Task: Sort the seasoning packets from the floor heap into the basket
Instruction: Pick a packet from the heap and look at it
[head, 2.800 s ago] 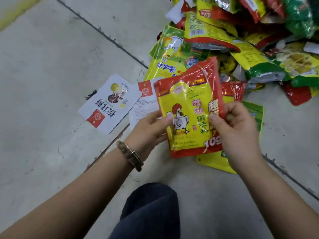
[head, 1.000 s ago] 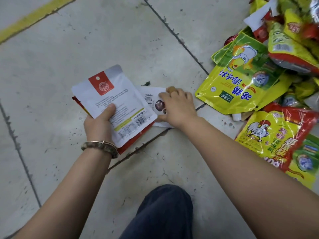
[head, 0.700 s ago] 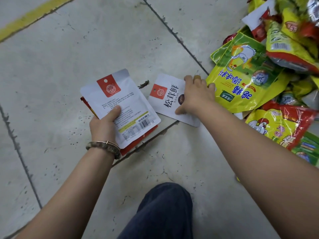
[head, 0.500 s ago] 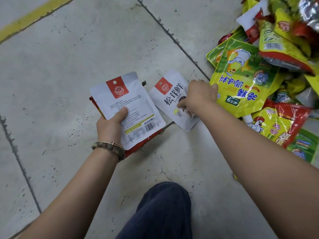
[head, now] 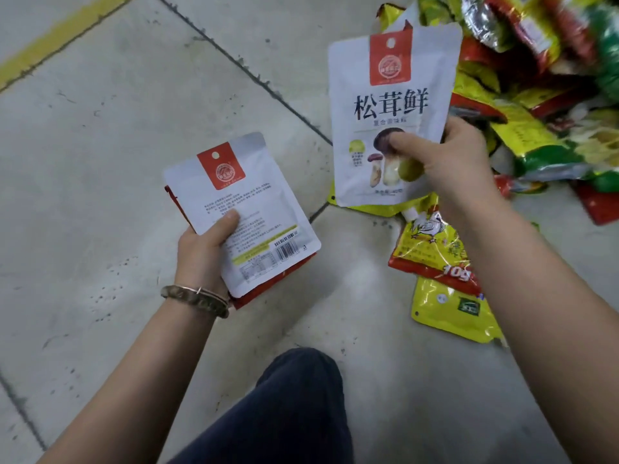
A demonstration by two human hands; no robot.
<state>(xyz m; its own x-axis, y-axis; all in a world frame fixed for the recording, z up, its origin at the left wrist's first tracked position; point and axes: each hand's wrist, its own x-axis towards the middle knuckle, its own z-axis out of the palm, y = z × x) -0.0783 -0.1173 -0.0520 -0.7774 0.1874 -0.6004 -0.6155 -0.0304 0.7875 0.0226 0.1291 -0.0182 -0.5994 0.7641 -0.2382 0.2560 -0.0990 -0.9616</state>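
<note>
Plainly these are light, flat pouches: limp, slick-faced and likely to slide off one another, but not fragile. The right hand has its grip pinched on the mushroom packet, thumb on the printed face low on its right side, fingers behind. The pouch stands upright in the upper middle of the frame, clear of the floor. At centre left, the left hand wraps its grip round a white packet, back side up, stacked on a red packet. A hold across the lower half seems safest. The heap lies upper right; no basket shows.
</note>
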